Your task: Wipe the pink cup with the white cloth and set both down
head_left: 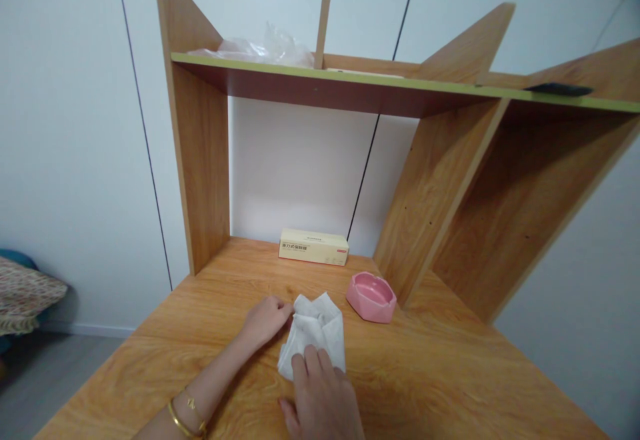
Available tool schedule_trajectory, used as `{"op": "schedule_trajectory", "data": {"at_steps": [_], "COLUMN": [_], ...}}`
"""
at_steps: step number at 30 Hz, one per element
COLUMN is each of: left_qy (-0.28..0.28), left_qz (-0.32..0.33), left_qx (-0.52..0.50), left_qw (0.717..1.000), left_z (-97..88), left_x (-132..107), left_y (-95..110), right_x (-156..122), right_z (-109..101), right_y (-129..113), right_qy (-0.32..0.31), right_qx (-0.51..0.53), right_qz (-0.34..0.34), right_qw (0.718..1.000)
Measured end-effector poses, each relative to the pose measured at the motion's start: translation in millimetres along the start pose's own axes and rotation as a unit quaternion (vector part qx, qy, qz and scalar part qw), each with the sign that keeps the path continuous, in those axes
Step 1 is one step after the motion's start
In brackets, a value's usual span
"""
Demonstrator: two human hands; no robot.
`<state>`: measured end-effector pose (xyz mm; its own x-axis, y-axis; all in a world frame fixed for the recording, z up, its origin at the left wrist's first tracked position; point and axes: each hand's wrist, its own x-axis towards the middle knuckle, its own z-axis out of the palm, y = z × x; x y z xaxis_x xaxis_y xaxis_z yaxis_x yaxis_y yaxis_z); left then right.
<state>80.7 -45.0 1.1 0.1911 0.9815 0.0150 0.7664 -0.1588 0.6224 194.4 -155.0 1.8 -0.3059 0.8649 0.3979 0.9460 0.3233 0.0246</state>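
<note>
A crumpled white cloth (316,330) lies on the wooden desk (440,373), near its middle. My left hand (265,320) is closed, pinching the cloth's left edge. On the wrist of that arm are gold bracelets (187,417). My right hand (320,397) rests flat on the near end of the cloth, fingers stretched out and pressing it down.
A pink dish (371,297) stands just right of the cloth. A long cream box (313,247) lies at the back against the wall. The desk's upper shelf (350,80) carries clear plastic bags (265,48) and a dark object (559,89). A patterned cushion (25,293) sits far left.
</note>
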Motion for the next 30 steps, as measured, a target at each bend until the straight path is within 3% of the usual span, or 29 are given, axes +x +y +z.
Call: {"op": "schedule_trajectory", "data": {"at_steps": [5,8,11,15,20,23,26,30], "left_qy": [0.0,0.023,0.05,0.068,0.047,0.032,0.015,-0.012], "left_qz": [0.032,0.04,0.04,0.08,0.16,0.182,0.185,0.196], "left_qx": [-0.035,-0.047,-0.055,-0.074,-0.109,-0.13,-0.137,-0.135], "left_qw": [0.999,0.998,0.996,0.992,0.98,0.974,0.973,0.971], "left_z": [-1.4,-0.7,2.2,7.3,14.0,16.2,17.1,19.5], "left_x": [1,3,6,9,4,1,0,-1], "left_y": [-1,-4,-8,-11,-7,-6,-5,-4], "right_x": [8,11,10,6,-5,-18,-35,-58], "right_z": [14,7,-5,-16,-21,-22,-19,-12], "right_y": [-4,5,20,43,71,83,91,103], "right_qy": [0.019,0.049,0.083,0.113,0.161,0.19,0.232,0.23], "right_qx": [-0.051,0.017,0.14,0.3,0.494,0.548,0.547,0.511], "right_qz": [0.025,0.036,0.092,0.188,0.253,0.277,0.318,0.363], "right_qw": [0.998,0.998,0.982,0.928,0.816,0.766,0.739,0.745]}}
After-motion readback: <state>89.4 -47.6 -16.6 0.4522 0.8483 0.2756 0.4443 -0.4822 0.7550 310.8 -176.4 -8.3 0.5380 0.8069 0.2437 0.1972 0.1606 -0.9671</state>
